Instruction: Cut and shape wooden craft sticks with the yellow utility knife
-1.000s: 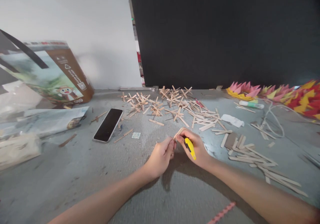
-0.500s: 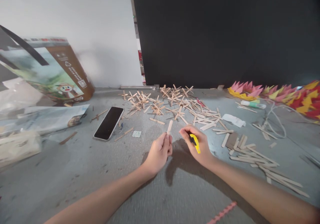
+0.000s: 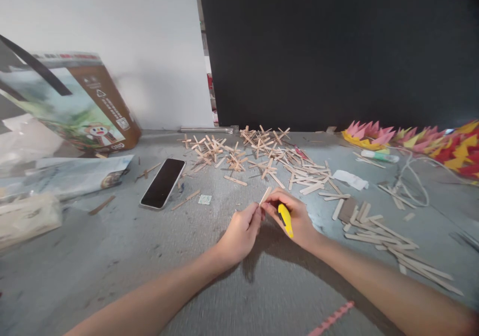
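Note:
Between the thumb and fingers of my left hand (image 3: 241, 230) is a small flat wooden stick (image 3: 265, 195), its upper end pointing up and to the right. My right hand (image 3: 294, 217) is closed around a yellow cutter (image 3: 285, 220), and its fingertips meet the stick beside my left fingertips. The cutter's blade cannot be made out. Behind my hands lie many wooden sticks joined into crosses and stars (image 3: 235, 159). Loose sticks (image 3: 374, 236) are heaped to the right of my right hand.
A black phone (image 3: 163, 183), a small paper packet (image 3: 204, 199) and a printed bag (image 3: 93, 106) are on the left. At the right are folded paper pieces (image 3: 368, 134), a glue stick (image 3: 379, 156) and a white cable (image 3: 406, 176). A pink strip (image 3: 331, 319) lies near the front.
My hands have come together at the stick, which now tilts further right. My right hand has moved slightly left with the yellow cutter.

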The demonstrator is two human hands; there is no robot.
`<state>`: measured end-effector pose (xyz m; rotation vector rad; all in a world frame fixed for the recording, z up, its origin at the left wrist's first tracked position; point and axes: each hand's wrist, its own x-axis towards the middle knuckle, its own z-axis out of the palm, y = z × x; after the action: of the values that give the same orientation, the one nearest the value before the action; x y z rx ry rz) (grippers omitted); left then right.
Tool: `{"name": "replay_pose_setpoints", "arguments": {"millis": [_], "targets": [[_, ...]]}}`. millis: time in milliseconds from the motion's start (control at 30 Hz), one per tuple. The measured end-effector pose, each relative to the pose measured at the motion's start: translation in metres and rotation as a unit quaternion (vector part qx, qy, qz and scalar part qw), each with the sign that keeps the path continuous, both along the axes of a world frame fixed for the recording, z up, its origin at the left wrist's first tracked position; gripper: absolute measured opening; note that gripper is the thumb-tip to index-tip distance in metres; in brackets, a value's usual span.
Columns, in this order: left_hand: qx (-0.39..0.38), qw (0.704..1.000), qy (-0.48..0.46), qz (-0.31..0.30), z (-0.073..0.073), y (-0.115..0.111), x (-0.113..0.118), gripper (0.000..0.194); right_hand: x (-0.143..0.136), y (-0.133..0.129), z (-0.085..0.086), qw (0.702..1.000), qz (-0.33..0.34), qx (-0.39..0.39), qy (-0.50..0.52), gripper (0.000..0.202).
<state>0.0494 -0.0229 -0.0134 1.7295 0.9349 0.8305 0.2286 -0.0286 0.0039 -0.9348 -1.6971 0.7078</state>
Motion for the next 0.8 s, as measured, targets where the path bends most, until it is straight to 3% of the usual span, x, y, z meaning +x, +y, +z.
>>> {"name": "replay_pose_setpoints", "arguments": {"millis": [200,800], "targets": [[0.055,0.997,0.057,0.004,0.0082,-0.0025,-0.0005,0.032,-0.0022,-0.0035,0.0049,1.000,-0.008,-0.013,-0.011,0.012],[0.080,0.994,0.071,0.006,0.0085,-0.0039,-0.0007,0.030,-0.0016,-0.0040,-0.0005,0.998,-0.045,0.031,-0.043,0.018]]}}
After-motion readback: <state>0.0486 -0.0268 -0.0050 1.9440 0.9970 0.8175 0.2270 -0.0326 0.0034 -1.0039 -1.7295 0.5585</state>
